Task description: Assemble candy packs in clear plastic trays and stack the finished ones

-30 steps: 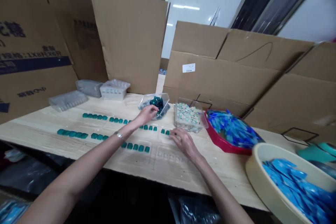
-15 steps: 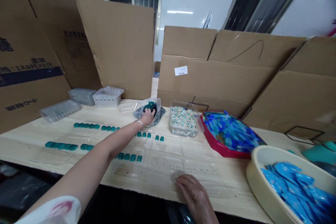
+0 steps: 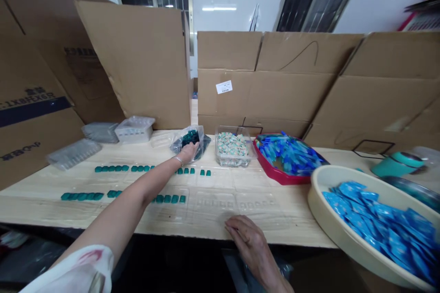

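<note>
While the left hand [image 3: 187,154] half-curls in a plastic bag [image 3: 177,144] of teal pieces [image 3: 191,137], grip unconfirmed, the right hand [image 3: 249,238] lies open, empty, on the table [image 3: 292,224].

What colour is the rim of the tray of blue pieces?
Red: the tray's rim shows best along its near edge in the head view.

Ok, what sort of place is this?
Probably a small packing workshop: opened-out cardboard cartons line a long wood-grain workbench, with clear plastic blister trays and a tub of blue packets.
</note>
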### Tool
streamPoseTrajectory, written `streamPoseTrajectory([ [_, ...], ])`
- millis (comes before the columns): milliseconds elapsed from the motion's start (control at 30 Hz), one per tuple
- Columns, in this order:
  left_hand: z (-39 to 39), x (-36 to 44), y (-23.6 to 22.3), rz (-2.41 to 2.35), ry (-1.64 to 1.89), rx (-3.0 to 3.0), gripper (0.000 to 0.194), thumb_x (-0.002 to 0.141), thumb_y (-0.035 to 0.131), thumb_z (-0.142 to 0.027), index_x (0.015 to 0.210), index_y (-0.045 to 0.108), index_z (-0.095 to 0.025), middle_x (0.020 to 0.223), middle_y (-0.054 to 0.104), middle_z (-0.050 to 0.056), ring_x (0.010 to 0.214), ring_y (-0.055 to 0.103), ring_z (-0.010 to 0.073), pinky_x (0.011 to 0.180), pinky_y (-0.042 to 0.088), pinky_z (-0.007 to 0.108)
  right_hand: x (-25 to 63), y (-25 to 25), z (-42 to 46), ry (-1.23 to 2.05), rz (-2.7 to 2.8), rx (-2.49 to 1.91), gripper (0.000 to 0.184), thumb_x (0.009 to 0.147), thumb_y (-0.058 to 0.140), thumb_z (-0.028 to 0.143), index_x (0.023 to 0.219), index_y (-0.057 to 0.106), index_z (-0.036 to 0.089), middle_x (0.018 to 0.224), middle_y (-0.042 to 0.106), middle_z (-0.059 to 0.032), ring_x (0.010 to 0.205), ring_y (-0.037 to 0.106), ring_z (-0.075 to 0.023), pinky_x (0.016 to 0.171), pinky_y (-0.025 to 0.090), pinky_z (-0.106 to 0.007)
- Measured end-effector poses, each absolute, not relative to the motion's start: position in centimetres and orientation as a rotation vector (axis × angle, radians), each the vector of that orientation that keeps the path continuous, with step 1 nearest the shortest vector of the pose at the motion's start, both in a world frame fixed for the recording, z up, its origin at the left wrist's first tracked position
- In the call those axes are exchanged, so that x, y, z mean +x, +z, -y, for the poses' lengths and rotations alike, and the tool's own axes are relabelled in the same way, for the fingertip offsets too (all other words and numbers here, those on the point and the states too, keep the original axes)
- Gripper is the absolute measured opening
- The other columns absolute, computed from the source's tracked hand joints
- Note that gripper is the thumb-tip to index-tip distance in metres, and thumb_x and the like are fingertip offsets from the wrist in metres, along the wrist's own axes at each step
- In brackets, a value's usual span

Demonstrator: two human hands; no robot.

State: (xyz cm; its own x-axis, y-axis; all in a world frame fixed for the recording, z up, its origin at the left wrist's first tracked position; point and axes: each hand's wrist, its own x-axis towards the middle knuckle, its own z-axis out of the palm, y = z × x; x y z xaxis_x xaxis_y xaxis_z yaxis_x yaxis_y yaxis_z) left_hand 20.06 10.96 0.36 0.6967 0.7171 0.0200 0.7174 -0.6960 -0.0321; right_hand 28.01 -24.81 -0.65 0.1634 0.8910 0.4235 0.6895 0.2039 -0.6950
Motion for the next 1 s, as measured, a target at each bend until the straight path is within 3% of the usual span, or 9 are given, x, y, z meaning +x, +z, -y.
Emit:
streamPoseTrajectory([
  [233, -11.6, 21.1, 2.6, 1.288, -0.220, -2.926, 0.036, 0.086, 0.054, -0.032, 0.118, 0.052, -0.016, 0.118, 0.055, 0.010, 0.100, 0.057, 0.0213, 0.082, 0.050, 0.042, 27.7, -0.4, 25.3, 0.289, 1.590, -1.541, 0.019, 0.090, 0.045, 0.022, 0.090, 0.064, 0.021, 0.089, 0.066, -0.0058, 0.084, 0.062, -0.0169, 0.077, 0.052, -0.027],
  [467, -14.4, 20.1, 5.9, 1.503, -0.469, -3.178, 0.035, 0.087, 0.053, -0.031, 0.118, 0.052, -0.016, 0.118, 0.055, 0.010, 0.099, 0.057, 0.0209, 0.082, 0.050, 0.042, 27.2, -0.2, 24.3, 0.350, 1.624, -1.527, 0.019, 0.091, 0.044, 0.022, 0.090, 0.063, 0.022, 0.088, 0.064, -0.0044, 0.084, 0.061, -0.0160, 0.075, 0.050, -0.026],
  [567, -14.7, 18.8, 7.0, 1.621, -0.679, -3.335, 0.032, 0.083, 0.057, -0.035, 0.105, 0.058, -0.013, 0.098, 0.061, 0.007, 0.081, 0.060, 0.0175, 0.068, 0.051, 0.033, 26.9, 0.0, 23.8, 0.367, 1.633, -1.516, 0.019, 0.091, 0.045, 0.022, 0.086, 0.063, 0.021, 0.084, 0.064, -0.0039, 0.081, 0.061, -0.0157, 0.073, 0.050, -0.026],
  [700, -12.8, 16.9, 7.4, 1.727, -1.060, -3.573, 0.036, 0.079, 0.056, -0.050, 0.088, 0.057, -0.015, 0.062, 0.048, -0.003, 0.046, 0.044, 0.0061, 0.040, 0.032, 0.019, 27.3, 0.6, 22.5, 0.351, 1.595, -1.484, 0.019, 0.090, 0.047, 0.025, 0.084, 0.065, 0.019, 0.083, 0.066, -0.0050, 0.079, 0.062, -0.0164, 0.072, 0.050, -0.026],
  [833, -8.0, 15.2, 6.8, 1.703, -1.340, -3.816, 0.040, 0.077, 0.054, -0.056, 0.088, 0.051, -0.018, 0.062, 0.038, -0.006, 0.041, 0.030, 0.0021, 0.035, 0.020, 0.015, 28.0, 2.0, 19.5, 0.294, 1.407, -1.470, 0.021, 0.087, 0.051, 0.030, 0.100, 0.064, 0.018, 0.093, 0.066, -0.0077, 0.076, 0.062, -0.0157, 0.071, 0.051, -0.028],
  [1000, 0.6, 14.6, 5.0, 1.642, -1.469, -4.086, 0.041, 0.073, 0.061, -0.053, 0.095, 0.050, -0.020, 0.067, 0.038, -0.007, 0.042, 0.030, 0.0007, 0.035, 0.019, 0.014, 27.7, 3.5, 14.2, 0.346, 1.144, -1.357, 0.039, 0.080, 0.059, 0.036, 0.114, 0.060, 0.018, 0.107, 0.063, -0.0099, 0.077, 0.062, -0.0158, 0.067, 0.054, -0.029],
])
